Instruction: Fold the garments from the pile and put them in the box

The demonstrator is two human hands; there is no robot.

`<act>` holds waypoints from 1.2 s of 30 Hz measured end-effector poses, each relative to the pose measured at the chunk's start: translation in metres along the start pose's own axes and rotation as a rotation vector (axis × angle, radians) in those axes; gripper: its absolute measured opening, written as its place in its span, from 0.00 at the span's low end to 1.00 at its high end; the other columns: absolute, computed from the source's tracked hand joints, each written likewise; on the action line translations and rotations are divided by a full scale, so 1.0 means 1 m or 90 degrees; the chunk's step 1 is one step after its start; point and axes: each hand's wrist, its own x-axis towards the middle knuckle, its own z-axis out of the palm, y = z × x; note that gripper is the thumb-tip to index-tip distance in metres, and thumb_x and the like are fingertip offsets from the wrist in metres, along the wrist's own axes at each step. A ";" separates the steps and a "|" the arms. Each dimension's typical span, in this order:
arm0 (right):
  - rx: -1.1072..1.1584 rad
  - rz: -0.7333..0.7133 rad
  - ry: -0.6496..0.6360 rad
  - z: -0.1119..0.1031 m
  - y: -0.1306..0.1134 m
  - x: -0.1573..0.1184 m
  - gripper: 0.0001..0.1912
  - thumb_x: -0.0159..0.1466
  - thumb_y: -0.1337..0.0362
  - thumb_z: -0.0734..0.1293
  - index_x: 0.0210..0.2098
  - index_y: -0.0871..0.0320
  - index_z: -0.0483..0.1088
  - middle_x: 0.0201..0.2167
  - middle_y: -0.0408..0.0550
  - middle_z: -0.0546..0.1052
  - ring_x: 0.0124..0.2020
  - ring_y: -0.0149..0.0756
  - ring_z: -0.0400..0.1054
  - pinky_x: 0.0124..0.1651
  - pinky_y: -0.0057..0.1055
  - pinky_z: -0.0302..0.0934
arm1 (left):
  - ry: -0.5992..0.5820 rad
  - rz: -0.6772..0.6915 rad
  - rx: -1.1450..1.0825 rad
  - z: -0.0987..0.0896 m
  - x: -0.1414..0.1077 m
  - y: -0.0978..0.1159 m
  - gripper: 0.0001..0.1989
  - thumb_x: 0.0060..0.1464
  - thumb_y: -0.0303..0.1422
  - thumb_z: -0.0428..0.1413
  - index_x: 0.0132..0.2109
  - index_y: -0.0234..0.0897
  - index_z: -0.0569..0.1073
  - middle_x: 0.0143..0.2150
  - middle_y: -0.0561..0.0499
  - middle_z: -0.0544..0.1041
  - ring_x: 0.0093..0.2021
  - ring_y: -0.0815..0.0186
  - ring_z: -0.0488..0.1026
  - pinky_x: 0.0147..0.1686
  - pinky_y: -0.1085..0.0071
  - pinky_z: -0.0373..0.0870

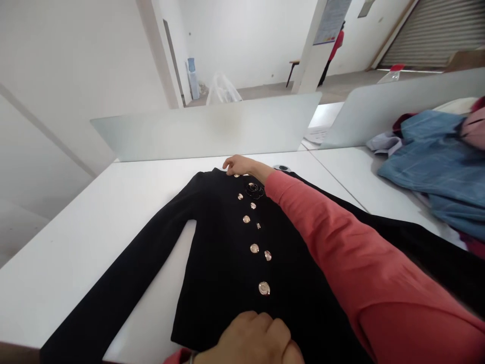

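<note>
A black long-sleeved jacket (215, 253) lies spread on the white table (76, 217), its sleeves out to both sides. Two rows of gold-coloured buttons run down its front, and a black flower ornament (254, 190) sits near the neckline. At the collar, my right hand (239, 165) pinches the fabric between thumb and fingers, the arm reaching across the jacket's right part. Down at the lower hem is my left hand (252, 339), fingers curled over the cloth; the fingertips are hidden.
Frosted partitions (212, 130) stand along the table's far edge. Blue denim and other clothes (435, 156) are piled at the right. A small round object (282, 168) lies behind the right forearm. Farther back, a person in red (336, 46) is partly hidden by a pillar.
</note>
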 end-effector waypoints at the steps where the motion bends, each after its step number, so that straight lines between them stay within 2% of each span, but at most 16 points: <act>1: -0.011 0.009 0.005 0.006 0.007 -0.001 0.14 0.53 0.74 0.65 0.41 0.63 0.67 0.31 0.47 0.72 0.23 0.25 0.62 0.28 0.23 0.58 | -0.053 0.021 -0.014 0.010 0.004 -0.002 0.11 0.52 0.26 0.46 0.23 0.37 0.59 0.18 0.55 0.61 0.17 0.72 0.56 0.13 0.74 0.50; 4: -0.035 0.028 0.021 0.024 0.028 -0.002 0.12 0.53 0.73 0.65 0.38 0.62 0.69 0.31 0.46 0.72 0.25 0.26 0.63 0.30 0.23 0.58 | -0.209 0.027 -0.062 0.024 0.001 -0.007 0.08 0.53 0.29 0.48 0.26 0.35 0.61 0.21 0.55 0.63 0.19 0.72 0.59 0.15 0.75 0.54; 6: -0.050 0.033 0.033 0.033 0.038 -0.002 0.09 0.54 0.71 0.65 0.36 0.62 0.69 0.30 0.45 0.72 0.26 0.27 0.64 0.31 0.22 0.57 | -0.259 0.022 -0.082 0.025 -0.005 -0.010 0.06 0.53 0.29 0.49 0.28 0.34 0.62 0.23 0.54 0.65 0.20 0.71 0.60 0.16 0.74 0.56; 10: -0.077 0.026 0.070 0.033 0.042 -0.002 0.07 0.55 0.70 0.64 0.35 0.61 0.69 0.31 0.45 0.72 0.29 0.27 0.65 0.33 0.22 0.57 | -0.274 0.021 -0.091 0.019 -0.008 -0.011 0.05 0.52 0.29 0.51 0.29 0.35 0.63 0.24 0.55 0.66 0.21 0.71 0.62 0.15 0.74 0.56; 17: -0.138 0.007 0.154 0.020 0.041 -0.009 0.12 0.59 0.69 0.60 0.42 0.62 0.66 0.37 0.47 0.71 0.34 0.28 0.64 0.36 0.22 0.56 | -0.305 0.030 -0.119 0.014 -0.008 -0.013 0.06 0.52 0.31 0.50 0.29 0.35 0.63 0.24 0.55 0.66 0.21 0.71 0.62 0.14 0.73 0.54; 21: -0.189 -0.008 0.156 0.030 0.052 -0.014 0.08 0.58 0.70 0.60 0.37 0.62 0.69 0.36 0.49 0.71 0.37 0.34 0.64 0.39 0.26 0.55 | -0.366 0.009 -0.125 0.010 -0.011 -0.017 0.05 0.53 0.32 0.50 0.32 0.35 0.65 0.28 0.54 0.69 0.23 0.71 0.65 0.17 0.74 0.59; 24: -0.207 -0.025 0.165 0.031 0.060 -0.019 0.08 0.59 0.67 0.60 0.36 0.62 0.69 0.37 0.51 0.71 0.39 0.36 0.63 0.41 0.28 0.55 | -0.360 -0.052 -0.206 -0.008 -0.010 -0.027 0.10 0.51 0.38 0.52 0.36 0.35 0.66 0.34 0.52 0.70 0.30 0.70 0.68 0.27 0.74 0.67; 26: -0.211 -0.030 0.192 0.027 0.062 -0.027 0.10 0.61 0.66 0.58 0.39 0.63 0.67 0.39 0.52 0.70 0.40 0.37 0.63 0.42 0.29 0.55 | -0.291 -0.137 -0.221 -0.022 -0.011 -0.041 0.13 0.52 0.39 0.51 0.41 0.35 0.66 0.41 0.49 0.70 0.39 0.67 0.67 0.38 0.72 0.68; 29: -0.213 -0.029 0.229 0.025 0.064 -0.047 0.12 0.62 0.66 0.56 0.41 0.63 0.66 0.40 0.52 0.69 0.40 0.36 0.63 0.42 0.30 0.55 | -0.205 -0.252 -0.093 -0.034 -0.024 -0.077 0.15 0.56 0.36 0.46 0.49 0.34 0.64 0.51 0.43 0.65 0.51 0.61 0.61 0.50 0.62 0.61; 31: -0.231 -0.056 0.233 0.034 0.066 -0.064 0.12 0.61 0.65 0.56 0.41 0.63 0.66 0.39 0.53 0.70 0.39 0.38 0.63 0.42 0.31 0.56 | -0.214 -0.328 0.030 -0.031 -0.042 -0.108 0.18 0.57 0.38 0.44 0.52 0.35 0.61 0.56 0.43 0.60 0.57 0.56 0.54 0.51 0.56 0.59; 33: -0.259 -0.110 0.229 0.049 0.070 -0.079 0.13 0.61 0.64 0.56 0.41 0.64 0.66 0.40 0.54 0.69 0.43 0.40 0.62 0.46 0.34 0.55 | -0.262 -0.411 0.122 -0.025 -0.063 -0.138 0.19 0.57 0.38 0.42 0.54 0.37 0.59 0.58 0.43 0.58 0.58 0.54 0.52 0.49 0.53 0.59; 36: -0.299 -0.183 0.250 0.073 0.076 -0.093 0.16 0.63 0.64 0.54 0.44 0.65 0.65 0.46 0.57 0.66 0.50 0.42 0.57 0.53 0.37 0.50 | -0.317 -0.440 0.192 -0.021 -0.087 -0.176 0.19 0.59 0.37 0.38 0.55 0.39 0.59 0.59 0.45 0.57 0.59 0.56 0.51 0.48 0.53 0.59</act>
